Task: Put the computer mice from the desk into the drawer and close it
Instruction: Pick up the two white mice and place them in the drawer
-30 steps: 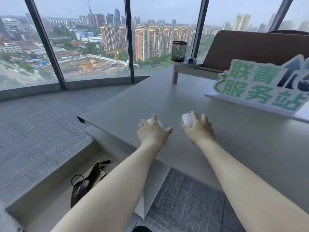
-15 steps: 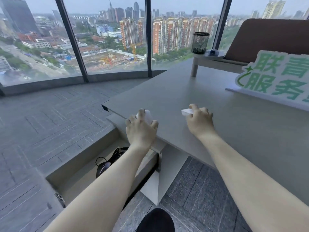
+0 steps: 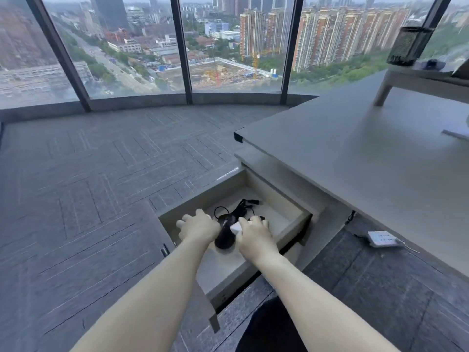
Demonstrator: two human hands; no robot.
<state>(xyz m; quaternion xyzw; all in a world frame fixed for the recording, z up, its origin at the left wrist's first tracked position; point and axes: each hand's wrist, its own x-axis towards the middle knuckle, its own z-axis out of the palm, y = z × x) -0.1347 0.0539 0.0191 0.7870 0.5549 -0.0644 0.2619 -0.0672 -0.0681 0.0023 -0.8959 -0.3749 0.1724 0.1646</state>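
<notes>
The drawer [image 3: 291, 226] under the grey desk [image 3: 368, 158] stands pulled out. Both hands reach down into it. My left hand [image 3: 198, 226] is curled over a white mouse that is almost fully hidden; only a sliver shows at the knuckles. My right hand [image 3: 253, 233] grips a second white mouse [image 3: 235, 227], whose end sticks out to the left. Between the two hands a black wired mouse [image 3: 224, 237] lies on the drawer floor, its cable [image 3: 241, 207] bunched toward the back.
A white power strip [image 3: 382, 238] lies on the carpet under the desk. A mesh pen cup [image 3: 408, 45] stands on a raised shelf at the desk's far end. Grey carpet tiles stretch left to the curved window wall.
Both hands lifted the white mice off the desk top and carried them down and left into the open drawer. My view swung left and down to follow.
</notes>
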